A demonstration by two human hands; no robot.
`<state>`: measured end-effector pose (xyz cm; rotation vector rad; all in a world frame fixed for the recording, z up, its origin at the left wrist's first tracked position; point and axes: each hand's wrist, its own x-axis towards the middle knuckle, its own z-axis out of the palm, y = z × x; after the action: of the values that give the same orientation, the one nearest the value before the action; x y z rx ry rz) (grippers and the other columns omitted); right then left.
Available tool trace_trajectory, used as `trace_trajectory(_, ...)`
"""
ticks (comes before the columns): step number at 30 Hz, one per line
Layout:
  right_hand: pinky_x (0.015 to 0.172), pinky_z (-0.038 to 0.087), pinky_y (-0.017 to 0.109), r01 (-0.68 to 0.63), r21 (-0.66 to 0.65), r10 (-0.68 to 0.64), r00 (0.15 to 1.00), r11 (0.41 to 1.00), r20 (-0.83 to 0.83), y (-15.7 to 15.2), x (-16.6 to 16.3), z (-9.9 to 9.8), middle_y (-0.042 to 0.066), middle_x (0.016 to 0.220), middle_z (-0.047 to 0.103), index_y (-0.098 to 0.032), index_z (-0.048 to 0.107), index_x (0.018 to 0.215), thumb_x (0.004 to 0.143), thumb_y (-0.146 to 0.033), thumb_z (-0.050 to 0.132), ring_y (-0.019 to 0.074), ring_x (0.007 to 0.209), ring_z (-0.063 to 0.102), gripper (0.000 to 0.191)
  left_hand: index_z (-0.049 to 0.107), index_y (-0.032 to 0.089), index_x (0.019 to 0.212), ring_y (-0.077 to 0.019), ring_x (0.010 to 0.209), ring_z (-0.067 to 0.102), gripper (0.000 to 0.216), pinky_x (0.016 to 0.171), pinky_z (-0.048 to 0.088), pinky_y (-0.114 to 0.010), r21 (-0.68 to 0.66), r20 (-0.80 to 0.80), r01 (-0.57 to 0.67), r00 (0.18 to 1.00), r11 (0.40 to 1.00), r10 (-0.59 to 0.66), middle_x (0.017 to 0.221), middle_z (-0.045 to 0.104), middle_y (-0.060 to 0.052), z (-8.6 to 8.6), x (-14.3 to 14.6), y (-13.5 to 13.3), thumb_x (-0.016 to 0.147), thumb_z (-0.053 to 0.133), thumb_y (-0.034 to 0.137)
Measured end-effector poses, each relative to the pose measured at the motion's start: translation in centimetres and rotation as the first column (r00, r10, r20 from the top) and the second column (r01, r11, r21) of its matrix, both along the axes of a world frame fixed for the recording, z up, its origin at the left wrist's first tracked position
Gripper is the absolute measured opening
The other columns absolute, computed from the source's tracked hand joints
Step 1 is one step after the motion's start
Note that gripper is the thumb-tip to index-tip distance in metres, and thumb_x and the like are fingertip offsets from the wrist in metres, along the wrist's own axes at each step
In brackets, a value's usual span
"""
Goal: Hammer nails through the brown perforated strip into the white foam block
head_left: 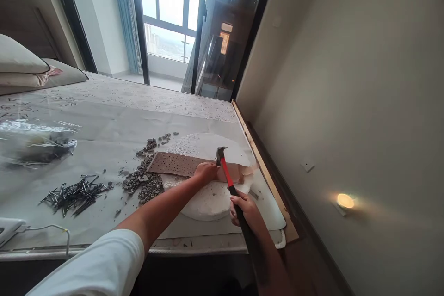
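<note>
My right hand point(243, 208) is wrapped round the black grip of a claw hammer point(227, 173) with a red and black handle. The hammer's dark head is over a brown strip with rows of small holes point(176, 163). Close by the head, my left hand point(207, 172) rests on the strip with its fingers drawn together; whatever they pinch is too small to make out. Beneath the strip is a round white slab point(208, 203). Grey stone chips point(147, 178) lie in a heap by the strip's left end, and a pile of dark nails point(78, 194) lies farther left.
A grey sheet point(104, 148) covers much of the mattress point(166, 95). A clear plastic bag point(38, 141) and a white power strip point(12, 230) with a cable are at the left. A wooden edge board point(260, 162) runs along the right, beside a wall with a lit lamp point(345, 201).
</note>
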<state>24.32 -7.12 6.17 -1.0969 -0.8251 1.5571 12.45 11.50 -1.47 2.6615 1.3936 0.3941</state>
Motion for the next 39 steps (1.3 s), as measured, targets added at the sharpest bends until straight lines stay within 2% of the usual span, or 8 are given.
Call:
trace_trajectory(5,0.03,0.02,0.018,0.021,0.057,-0.021,1.0,0.998,-0.006,-0.2,-0.2,-0.1,-0.011,0.038,0.039,-0.018,0.051,0.09,0.067,-0.035,0.062,0.0054,0.029,0.028,0.03,0.07,0.015,0.079,-0.0208,0.079,0.063,0.044,0.071,0.043,-0.03,0.044,-0.047,0.001,0.999,0.999,0.001,0.077,0.068,-0.01,0.1,0.0,-0.1,0.092,0.033,0.035)
trace_trajectory(13,0.032,0.021,0.018,0.007,0.084,-0.005,1.0,0.996,-0.018,-0.3,-0.3,-0.1,-0.011,0.039,0.039,-0.017,0.052,0.088,0.071,-0.033,0.061,0.0052,0.031,0.029,0.025,0.07,0.016,0.079,-0.02,0.079,0.063,0.04,0.072,0.043,-0.028,0.048,-0.014,-0.003,1.0,0.999,0.004,0.077,0.068,-0.009,-0.4,-0.1,0.2,0.091,0.038,0.037)
trace_trajectory(17,0.031,0.019,0.018,-0.018,0.018,0.018,1.0,1.0,0.005,-0.5,-0.1,-0.2,-0.011,0.037,0.037,-0.016,0.053,0.091,0.069,-0.036,0.062,0.0053,0.029,0.027,0.031,0.069,0.018,0.079,-0.0194,0.078,0.063,0.031,0.071,0.043,-0.027,0.048,-0.051,0.033,0.998,0.998,-0.031,0.077,0.068,-0.007,-0.8,-0.2,0.3,0.089,0.044,0.033)
trace_trajectory(22,0.033,0.022,0.018,0.032,0.125,-0.032,0.999,0.992,-0.001,-0.6,-0.1,-0.2,-0.011,0.04,0.04,-0.015,0.055,0.097,0.073,-0.033,0.06,0.0053,0.031,0.03,0.031,0.069,0.018,0.08,-0.0191,0.08,0.063,0.036,0.071,0.042,-0.028,0.069,0.0,0.001,1.0,0.998,-0.001,0.079,0.069,-0.007,-0.8,-0.1,0.2,0.091,0.04,0.034)
trace_trajectory(24,0.032,0.021,0.018,0.006,0.094,-0.006,1.0,0.996,-0.009,-0.3,-0.1,-0.5,-0.011,0.039,0.039,-0.016,0.055,0.092,0.071,-0.033,0.061,0.0054,0.03,0.029,0.028,0.068,0.017,0.077,-0.0192,0.078,0.062,0.036,0.07,0.042,-0.028,0.059,0.025,-0.003,1.0,0.998,0.001,0.079,0.068,-0.008,-0.4,-0.3,0.3,0.09,0.04,0.035)
trace_trajectory(29,0.03,0.02,0.018,0.003,0.081,-0.003,1.0,0.997,-0.007,0.0,0.2,-0.6,-0.011,0.038,0.038,-0.016,0.054,0.087,0.07,-0.035,0.061,0.0052,0.029,0.028,0.026,0.065,0.016,0.066,-0.0179,0.074,0.059,0.034,0.067,0.042,-0.029,0.076,0.065,0.134,0.988,0.988,-0.139,0.075,0.064,-0.007,0.9,-2.5,0.0,0.086,0.047,0.038)
trace_trajectory(35,0.031,0.021,0.018,0.024,0.123,-0.028,0.999,0.992,0.033,-0.5,0.1,0.5,-0.011,0.038,0.04,-0.014,0.055,0.103,0.069,-0.036,0.063,0.006,0.03,0.032,0.041,0.064,0.018,0.086,-0.0248,0.102,0.051,0.023,0.089,0.039,-0.04,0.294,0.184,-0.039,0.983,0.955,-0.017,0.101,0.061,-0.01,0.5,-5.1,-1.6,0.079,0.057,0.039)
trace_trajectory(39,0.031,0.021,0.018,0.006,0.096,-0.012,0.998,0.995,0.065,-0.3,-0.2,0.6,-0.012,0.037,0.039,-0.014,0.055,0.099,0.069,-0.036,0.063,0.0054,0.029,0.029,0.038,0.063,0.019,0.096,-0.027,0.108,0.048,0.033,0.094,0.035,-0.043,0.258,0.179,-0.058,0.984,0.964,0.011,0.11,0.059,-0.01,-0.8,-5.6,-2.1,0.075,0.061,0.045)
